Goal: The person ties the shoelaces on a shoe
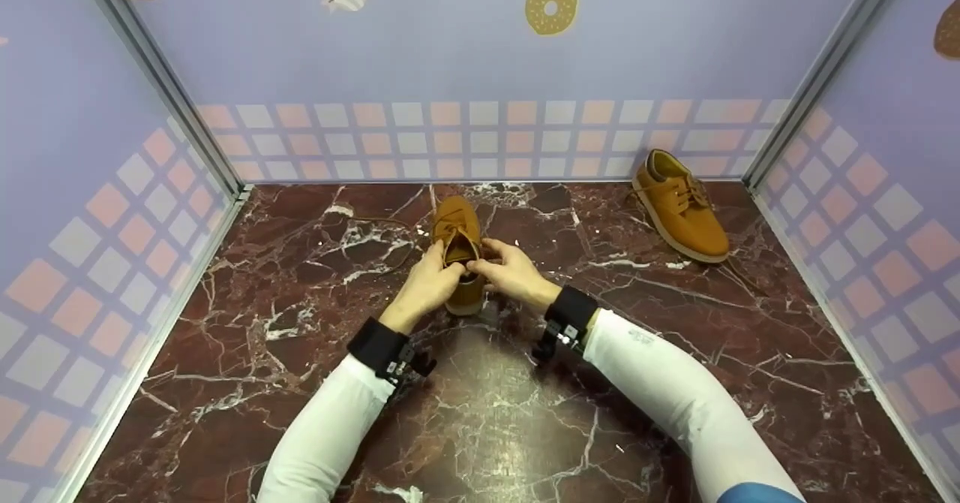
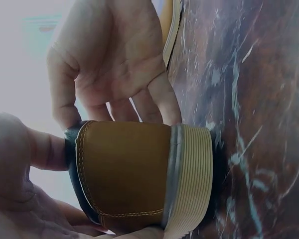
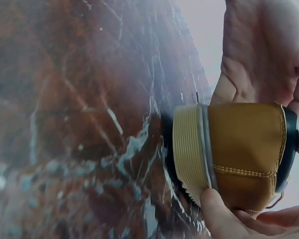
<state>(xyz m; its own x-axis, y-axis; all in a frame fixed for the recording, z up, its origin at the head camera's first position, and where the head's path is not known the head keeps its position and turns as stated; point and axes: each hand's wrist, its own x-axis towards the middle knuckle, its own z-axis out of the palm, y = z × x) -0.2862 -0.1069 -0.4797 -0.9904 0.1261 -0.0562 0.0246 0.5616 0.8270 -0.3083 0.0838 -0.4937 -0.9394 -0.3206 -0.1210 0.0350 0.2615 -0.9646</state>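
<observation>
A tan lace-up shoe stands on the marbled floor, its toe away from me and its heel towards me. My left hand holds the shoe's left side, thumb at the dark collar. From the right, my right hand holds the other side, and its thumb also meets the collar by the opening. The heel, with its stitched seam and ribbed cream sole, fills the left wrist view between both hands. The right wrist view shows right-hand fingertips against the sole edge. A loose brown lace trails left of the shoe.
A second tan shoe stands at the back right by the wall, its lace trailing over the floor. Lilac panels with pink and white squares enclose the left, back and right sides. Black wrist cameras sit on both wrists.
</observation>
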